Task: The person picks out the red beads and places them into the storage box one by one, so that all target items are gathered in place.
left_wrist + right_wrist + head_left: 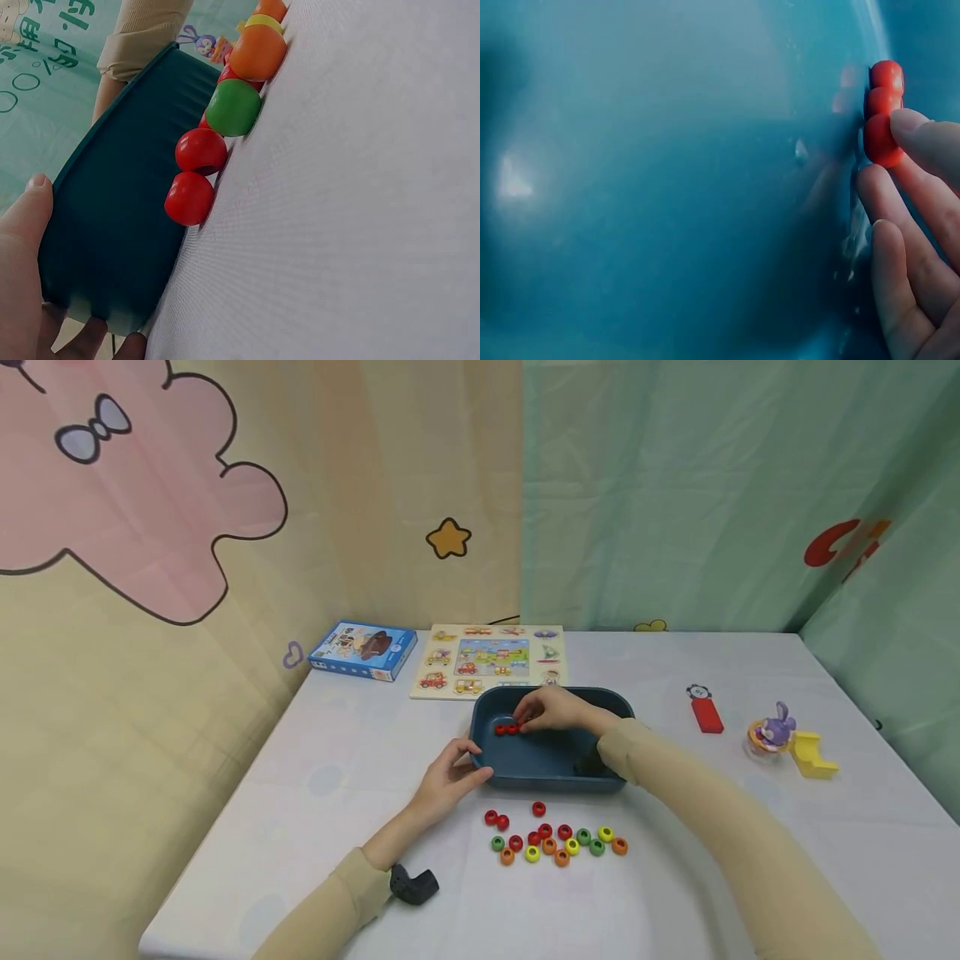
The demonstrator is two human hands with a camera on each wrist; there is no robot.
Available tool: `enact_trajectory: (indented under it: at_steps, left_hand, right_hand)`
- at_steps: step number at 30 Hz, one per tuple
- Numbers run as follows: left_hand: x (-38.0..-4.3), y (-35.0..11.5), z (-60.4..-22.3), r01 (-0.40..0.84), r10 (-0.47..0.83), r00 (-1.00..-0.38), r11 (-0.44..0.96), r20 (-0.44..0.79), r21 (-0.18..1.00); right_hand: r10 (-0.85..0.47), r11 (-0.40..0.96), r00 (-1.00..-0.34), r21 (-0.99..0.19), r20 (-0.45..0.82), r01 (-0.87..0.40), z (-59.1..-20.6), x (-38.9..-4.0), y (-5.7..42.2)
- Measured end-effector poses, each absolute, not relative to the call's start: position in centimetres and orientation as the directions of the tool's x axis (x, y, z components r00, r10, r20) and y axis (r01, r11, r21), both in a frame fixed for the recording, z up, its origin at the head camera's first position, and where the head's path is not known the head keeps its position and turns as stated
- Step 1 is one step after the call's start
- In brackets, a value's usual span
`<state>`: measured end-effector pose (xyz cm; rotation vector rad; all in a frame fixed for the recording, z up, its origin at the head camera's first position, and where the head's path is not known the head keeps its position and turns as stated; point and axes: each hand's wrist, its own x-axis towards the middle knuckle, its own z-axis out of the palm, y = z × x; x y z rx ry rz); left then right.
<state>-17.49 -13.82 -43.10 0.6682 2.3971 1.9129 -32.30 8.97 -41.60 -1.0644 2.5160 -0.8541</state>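
Note:
A dark blue plastic tray [547,782] sits mid-table. My left hand [441,785] grips its left end, thumb along the near corner and fingers against the outer wall in the left wrist view. Inside the tray, my right hand [557,708] pinches a red bead [883,141] between thumb and forefinger. That bead touches a short row of two other red beads [885,88] along the far wall. Loose round beads lie in front of the tray: several red beads [565,832], green beads [597,847], yellow beads [605,833] and orange beads [619,846].
Behind the tray lie a wooden picture puzzle [435,657] and a blue box [360,650]. To the right are a red tag-like piece [707,715], a purple rabbit toy [777,727] and a yellow toy seat [812,757]. A black device [414,885] is at my left wrist.

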Motion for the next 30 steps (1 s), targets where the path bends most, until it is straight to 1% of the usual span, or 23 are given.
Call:
enact_trajectory:
  at_steps: [4,7,9,13,16,20,26,28,30]
  left_hand:
    - [-17.5,-13.8,-43.3,0.330,0.329,-0.906,0.158,0.266,0.930]
    - [-17.5,-13.7,-43.4,0.331,0.332,-0.905,0.160,0.265,0.930]
    - [-17.4,-13.8,-43.4,0.327,0.328,-0.908,0.164,0.261,0.931]
    - [-17.4,-13.8,-43.3,0.326,0.319,-0.912,0.180,0.259,0.928]
    - [-17.5,-13.8,-43.3,0.330,0.316,-0.912,0.181,0.262,0.927]
    - [-17.5,-13.8,-43.3,0.331,0.316,-0.911,0.179,0.265,0.926]
    - [-17.4,-13.7,-43.4,0.347,0.310,-0.907,0.164,0.286,0.923]
    - [-17.5,-13.7,-43.4,0.353,0.304,-0.906,0.157,0.295,0.923]
    - [-17.5,-13.7,-43.4,0.357,0.297,-0.906,0.156,0.301,0.921]
  right_hand:
    - [-0.716,0.570,-0.697,-0.609,-0.040,-0.552,-41.5,-32.1,9.0]
    - [-0.710,0.573,-0.703,-0.617,-0.045,-0.539,-40.7,-31.7,9.3]
    - [-0.704,0.569,-0.709,-0.627,-0.038,-0.532,-39.5,-31.3,9.5]
    - [-0.708,0.514,-0.706,-0.667,0.026,-0.540,-36.5,-30.0,10.6]
    - [-0.718,0.450,-0.690,-0.697,0.091,-0.559,-34.5,-28.2,11.7]
    - [-0.735,0.363,-0.659,-0.727,0.162,-0.583,-33.3,-24.6,13.2]
    - [-0.784,0.172,-0.558,-0.769,0.271,-0.615,-35.1,-18.5,14.1]
    - [-0.788,0.131,-0.545,-0.787,0.286,-0.602,-36.4,-17.1,14.0]
    - [-0.788,0.123,-0.552,-0.809,0.272,-0.574,-37.8,-16.2,14.1]
